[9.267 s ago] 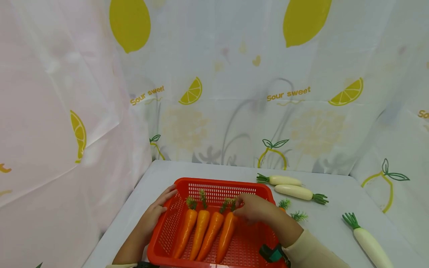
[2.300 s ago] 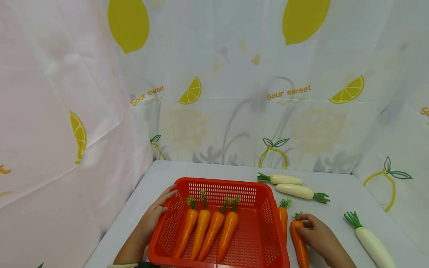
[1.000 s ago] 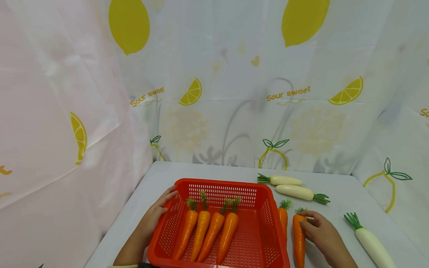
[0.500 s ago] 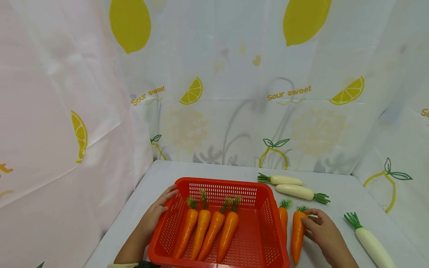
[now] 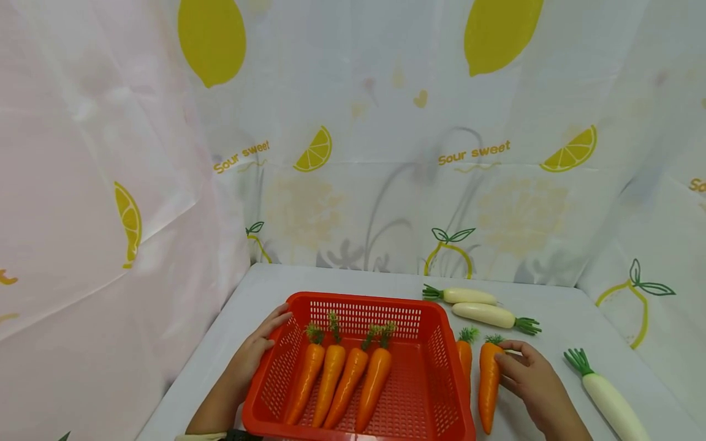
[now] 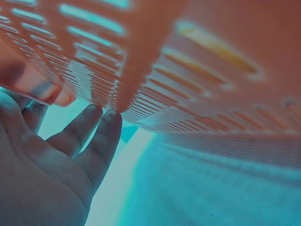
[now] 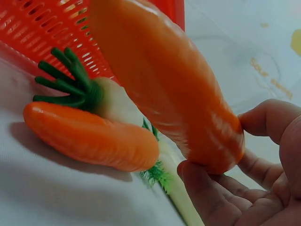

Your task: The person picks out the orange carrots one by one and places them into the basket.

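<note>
Right hand: fingers curled round the leafy end of a carrot, just right of the red basket.
Left hand: fingers straight, flat against the basket's left wall.
Basket contents: four carrots side by side.
Far right: white radishes.

white table: pale top, runs from 6 to 12 o'clock.
four orange carrots: side by side at 6 o'clock, green tops towards 12.
lone carrot: lying flat at 5 o'clock, top towards 12.
two white radishes: near each other at 1 o'clock, tops pointing opposite ways.
third white radish: at 4 o'clock, well apart.
lemon-print cloth: hangs behind, 9 through 3 o'clock.
</note>
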A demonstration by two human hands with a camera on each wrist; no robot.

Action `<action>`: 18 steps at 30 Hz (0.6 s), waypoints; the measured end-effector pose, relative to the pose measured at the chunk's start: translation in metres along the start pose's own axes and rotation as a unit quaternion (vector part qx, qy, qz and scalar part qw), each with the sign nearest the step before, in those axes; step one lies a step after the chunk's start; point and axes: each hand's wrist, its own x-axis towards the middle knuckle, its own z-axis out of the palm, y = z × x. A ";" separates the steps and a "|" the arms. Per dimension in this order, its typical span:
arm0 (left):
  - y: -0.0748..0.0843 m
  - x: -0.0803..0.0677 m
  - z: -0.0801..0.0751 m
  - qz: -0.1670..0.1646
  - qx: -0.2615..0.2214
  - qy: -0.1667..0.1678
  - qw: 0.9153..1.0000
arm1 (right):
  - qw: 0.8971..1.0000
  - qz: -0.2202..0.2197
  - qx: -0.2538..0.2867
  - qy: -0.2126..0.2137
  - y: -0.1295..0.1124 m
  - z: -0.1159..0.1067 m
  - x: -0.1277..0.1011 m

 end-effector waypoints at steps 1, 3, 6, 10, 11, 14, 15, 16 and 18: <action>0.000 0.000 0.000 -0.001 0.000 0.001 1.000 | 1.000 0.001 0.005 0.001 -0.001 0.000 0.000; 0.000 0.000 0.000 -0.003 0.000 0.000 1.000 | 1.000 0.002 0.017 0.004 -0.002 0.001 -0.001; 0.000 0.000 0.000 -0.005 0.000 0.000 1.000 | 0.999 0.002 0.035 0.010 -0.004 0.002 -0.002; 0.000 -0.001 0.000 -0.004 0.000 -0.001 1.000 | 0.999 -0.005 0.051 0.019 -0.007 0.003 -0.005; 0.000 -0.001 0.000 -0.003 -0.001 -0.001 1.000 | 0.998 -0.006 0.054 0.020 -0.008 0.003 -0.006; 0.000 -0.001 0.000 0.001 -0.003 -0.003 1.000 | 0.998 -0.012 0.060 0.018 -0.011 0.005 -0.008; 0.000 -0.001 0.000 0.003 -0.004 -0.003 1.000 | 0.998 -0.014 0.063 0.015 -0.012 0.006 -0.008; 0.000 -0.001 0.000 0.005 -0.005 -0.004 1.000 | 0.998 -0.015 0.066 0.013 -0.014 0.006 -0.009; 0.000 0.000 0.000 0.006 -0.006 -0.004 1.000 | 0.997 -0.017 0.068 0.010 -0.016 0.008 -0.010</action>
